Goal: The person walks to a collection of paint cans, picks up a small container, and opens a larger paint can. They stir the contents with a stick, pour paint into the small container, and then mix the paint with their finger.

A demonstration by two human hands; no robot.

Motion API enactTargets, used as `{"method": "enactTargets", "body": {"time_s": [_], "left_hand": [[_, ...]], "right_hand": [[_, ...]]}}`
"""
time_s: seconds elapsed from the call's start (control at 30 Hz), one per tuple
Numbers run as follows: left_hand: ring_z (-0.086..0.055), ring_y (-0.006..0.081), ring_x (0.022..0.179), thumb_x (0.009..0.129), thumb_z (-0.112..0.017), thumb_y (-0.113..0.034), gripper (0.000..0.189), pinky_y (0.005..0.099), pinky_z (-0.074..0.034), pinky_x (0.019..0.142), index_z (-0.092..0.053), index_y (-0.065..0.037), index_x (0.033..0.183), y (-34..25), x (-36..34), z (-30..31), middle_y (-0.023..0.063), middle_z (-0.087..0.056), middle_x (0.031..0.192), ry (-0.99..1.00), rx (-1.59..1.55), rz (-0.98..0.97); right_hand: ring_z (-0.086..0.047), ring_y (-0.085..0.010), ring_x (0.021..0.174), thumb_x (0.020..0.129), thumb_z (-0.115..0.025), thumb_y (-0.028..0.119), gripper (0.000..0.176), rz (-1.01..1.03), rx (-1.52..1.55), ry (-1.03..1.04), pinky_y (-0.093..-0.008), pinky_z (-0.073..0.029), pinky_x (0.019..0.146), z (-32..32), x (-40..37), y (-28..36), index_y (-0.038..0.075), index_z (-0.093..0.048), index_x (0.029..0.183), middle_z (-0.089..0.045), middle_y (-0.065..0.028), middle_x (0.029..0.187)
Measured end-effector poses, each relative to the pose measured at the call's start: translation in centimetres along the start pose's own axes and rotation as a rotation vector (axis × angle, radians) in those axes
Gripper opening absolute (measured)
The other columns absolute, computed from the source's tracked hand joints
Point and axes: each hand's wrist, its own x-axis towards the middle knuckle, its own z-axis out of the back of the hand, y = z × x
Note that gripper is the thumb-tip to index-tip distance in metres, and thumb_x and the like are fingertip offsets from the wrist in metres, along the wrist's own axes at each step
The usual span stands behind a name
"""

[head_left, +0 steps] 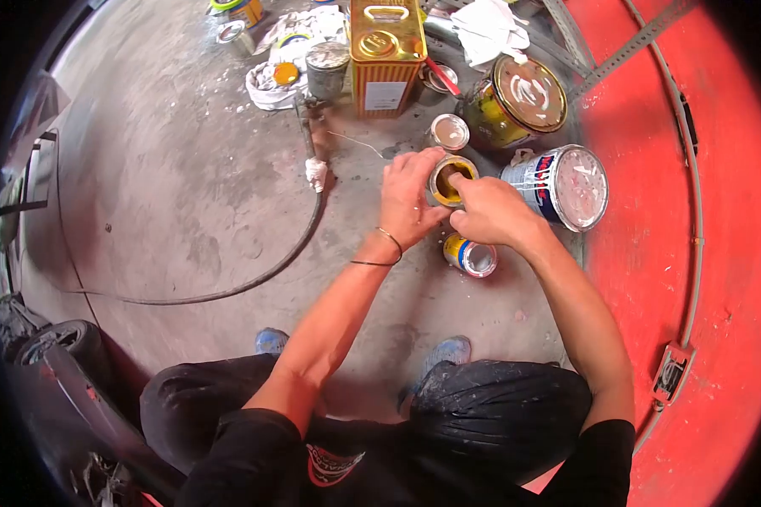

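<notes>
A small round tin (440, 196) with a yellow-smeared rim and a dark inside stands on the floor ahead of me. My left hand (410, 196) curves around its left side, with fingers at the far edge and thumb at the near edge. From the right, my right hand (496, 209) reaches over the tin. Its index finger dips past the rim into the opening, while the thumb stays outside at the near side. The other right fingers are curled and partly hidden. Just below my hands is a small yellow and blue can (471, 255).
Beyond the tin are a small lidded can (450, 132), a large brown-topped can (528, 95), a white paint bucket (580, 188) and a tall golden canister (387, 52). White rags (489, 32) lie behind. A black hose (300, 245) curves across the floor; a red wall (727, 253) borders the right.
</notes>
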Motion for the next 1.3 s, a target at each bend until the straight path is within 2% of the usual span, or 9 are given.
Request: {"method": "enactTargets", "body": {"time_s": [0.1,0.2,0.3,0.53,0.63,0.83,1.03,1.13,1.3], "left_hand": [[-0.061,0.0349,0.129,0.061,-0.095,-0.022,0.088,0.0492,-0.045,0.106,-0.063,-0.013,0.143,-0.5,-0.7,0.9,0.0075,-0.069,0.143,-0.021,-0.013,-0.028],[-0.061,0.0348,0.128,0.061,-0.095,-0.022,0.087,0.0494,-0.046,0.105,-0.063,-0.012,0.142,-0.7,-1.4,1.6,0.0076,-0.069,0.141,-0.027,0.015,-0.055],[-0.061,0.0357,0.127,0.062,-0.095,-0.020,0.086,0.0497,-0.046,0.104,-0.063,-0.011,0.141,-2.0,-1.5,2.4,0.0091,-0.070,0.138,-0.030,0.038,-0.059],[-0.061,0.0346,0.127,0.062,-0.095,-0.023,0.083,0.0496,-0.047,0.103,-0.063,-0.011,0.138,-3.6,-2.6,2.9,0.0086,-0.069,0.140,-0.022,0.110,-0.093],[-0.061,0.0349,0.126,0.062,-0.094,-0.021,0.083,0.0496,-0.047,0.103,-0.062,-0.011,0.138,-4.1,-3.0,2.7,0.0084,-0.069,0.139,-0.014,0.096,-0.095],[-0.060,0.0353,0.125,0.060,-0.094,-0.017,0.089,0.0502,-0.046,0.103,-0.060,-0.011,0.142,-4.1,-2.8,2.9,0.0084,-0.067,0.139,0.026,0.143,-0.052],[-0.061,0.0374,0.119,0.065,-0.095,-0.017,0.084,0.0493,-0.045,0.100,-0.062,-0.012,0.142,-4.3,-2.7,2.5,0.0112,-0.070,0.131,-0.039,0.121,-0.085],[-0.060,0.0365,0.123,0.061,-0.093,-0.016,0.091,0.0506,-0.045,0.102,-0.058,-0.010,0.145,-3.6,-2.7,2.1,0.0098,-0.067,0.141,-0.021,0.125,-0.082],[-0.061,0.0383,0.121,0.066,-0.094,-0.020,0.085,0.0502,-0.045,0.102,-0.061,-0.009,0.143,-4.5,-2.2,2.2,0.0124,-0.070,0.135,-0.045,0.113,-0.124]], "right_hand": [[-0.071,-0.0533,0.105,0.087,-0.069,0.020,0.047,0.052,0.047,0.059,-0.0593,-0.057,0.096,0.4,-0.4,0.3,-0.002,-0.065,0.128,-0.075,-0.0349,0.109],[-0.072,-0.0527,0.105,0.087,-0.068,0.021,0.045,0.137,0.075,-0.011,-0.0586,-0.057,0.097,0.6,-1.7,0.7,-0.003,-0.066,0.125,-0.075,-0.0352,0.111],[-0.072,-0.0520,0.106,0.087,-0.068,0.022,0.044,0.000,0.002,-0.010,-0.0584,-0.056,0.097,1.1,-2.5,2.1,-0.005,-0.067,0.122,-0.074,-0.0355,0.111],[-0.072,-0.0509,0.105,0.089,-0.068,0.025,0.039,0.115,0.123,0.069,-0.0561,-0.058,0.092,-0.9,-2.4,1.2,-0.002,-0.069,0.116,-0.074,-0.0340,0.108],[-0.073,-0.0496,0.104,0.089,-0.067,0.024,0.037,0.118,0.039,0.077,-0.0562,-0.058,0.091,0.0,-3.3,1.2,0.003,-0.069,0.120,-0.075,-0.0315,0.107],[-0.075,-0.0488,0.100,0.087,-0.069,0.024,0.045,-0.042,-0.181,-0.015,-0.0576,-0.059,0.092,0.2,-4.9,3.0,0.001,-0.068,0.126,-0.077,-0.0282,0.108],[-0.074,-0.0504,0.102,0.087,-0.069,0.024,0.048,0.102,0.104,0.020,-0.0583,-0.058,0.094,-1.5,-3.3,0.6,-0.004,-0.066,0.126,-0.076,-0.0315,0.110],[-0.074,-0.0508,0.104,0.087,-0.069,0.024,0.046,0.120,0.149,0.044,-0.0583,-0.058,0.095,-0.8,-3.6,1.0,-0.004,-0.068,0.123,-0.076,-0.0321,0.110],[-0.074,-0.0481,0.107,0.086,-0.070,0.025,0.040,-0.067,-0.071,-0.032,-0.0561,-0.058,0.095,-0.2,-4.4,2.3,-0.003,-0.073,0.115,-0.077,-0.0303,0.110]]}}
